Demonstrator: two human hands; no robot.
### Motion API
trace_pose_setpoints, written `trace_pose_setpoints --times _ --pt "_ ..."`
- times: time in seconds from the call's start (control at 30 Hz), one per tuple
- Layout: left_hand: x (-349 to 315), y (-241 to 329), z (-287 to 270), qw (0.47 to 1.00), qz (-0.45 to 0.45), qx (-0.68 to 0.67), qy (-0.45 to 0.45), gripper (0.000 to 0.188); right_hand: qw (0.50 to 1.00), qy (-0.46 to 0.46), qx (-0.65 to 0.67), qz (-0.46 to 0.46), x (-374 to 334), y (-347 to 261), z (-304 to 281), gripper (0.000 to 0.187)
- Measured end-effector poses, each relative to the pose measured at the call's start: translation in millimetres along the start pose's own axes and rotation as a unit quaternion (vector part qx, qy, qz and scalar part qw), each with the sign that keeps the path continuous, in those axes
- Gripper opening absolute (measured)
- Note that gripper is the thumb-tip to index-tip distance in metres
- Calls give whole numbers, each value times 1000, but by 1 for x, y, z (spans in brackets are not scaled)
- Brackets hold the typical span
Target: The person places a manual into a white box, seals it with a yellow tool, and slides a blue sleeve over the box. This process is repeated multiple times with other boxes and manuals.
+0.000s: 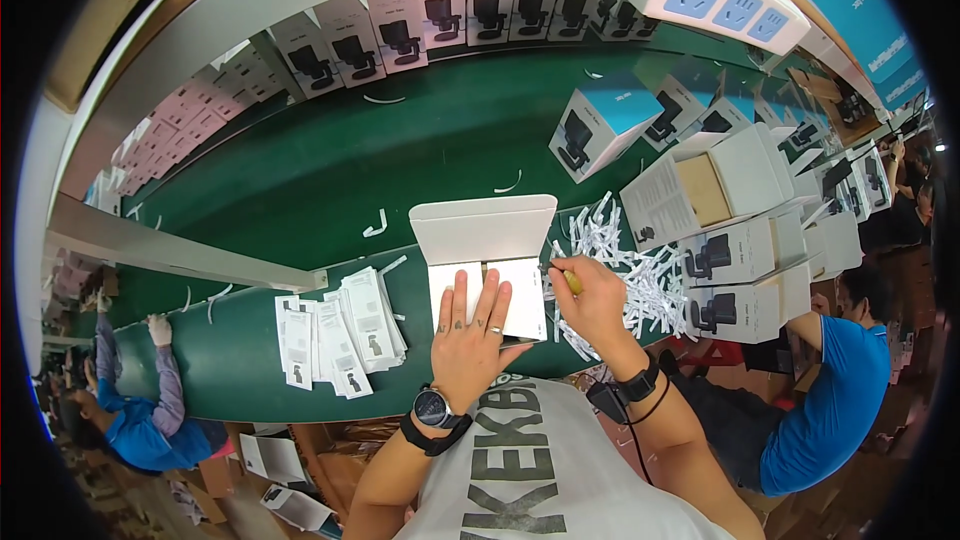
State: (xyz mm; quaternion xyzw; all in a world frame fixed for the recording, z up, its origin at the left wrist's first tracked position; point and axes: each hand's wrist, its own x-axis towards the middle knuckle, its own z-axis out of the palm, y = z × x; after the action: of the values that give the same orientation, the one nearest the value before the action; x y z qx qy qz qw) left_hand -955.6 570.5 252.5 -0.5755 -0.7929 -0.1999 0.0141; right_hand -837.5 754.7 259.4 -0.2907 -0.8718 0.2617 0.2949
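Centre of frame: white box [487, 265] lies on the green tabletop [330, 160], lid flap raised toward the top. Left hand [468, 332] rests flat on the box, fingers spread, grip open, holding nothing. Right hand [588, 298], just right of the box, grip closed on a small yellow-green tool [572, 282]. Paper strips [640, 275] heaped at right; leaflets [340, 330] stacked at left.
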Motion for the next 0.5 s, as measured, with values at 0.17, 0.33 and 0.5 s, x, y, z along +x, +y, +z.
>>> trace_pose_setpoints --times 0.17,0.33,0.5 --pt "2 -1 1 1000 -4 -6 3 96 994 -72 -7 -82 -3 -8 -7 10" --pt "2 0 1 1000 0 -9 2 96 994 -4 -31 -102 24 10 -5 9" --pt "1 0 0 1000 -3 -1 -1 95 982 -37 -55 -178 36 15 -4 9"
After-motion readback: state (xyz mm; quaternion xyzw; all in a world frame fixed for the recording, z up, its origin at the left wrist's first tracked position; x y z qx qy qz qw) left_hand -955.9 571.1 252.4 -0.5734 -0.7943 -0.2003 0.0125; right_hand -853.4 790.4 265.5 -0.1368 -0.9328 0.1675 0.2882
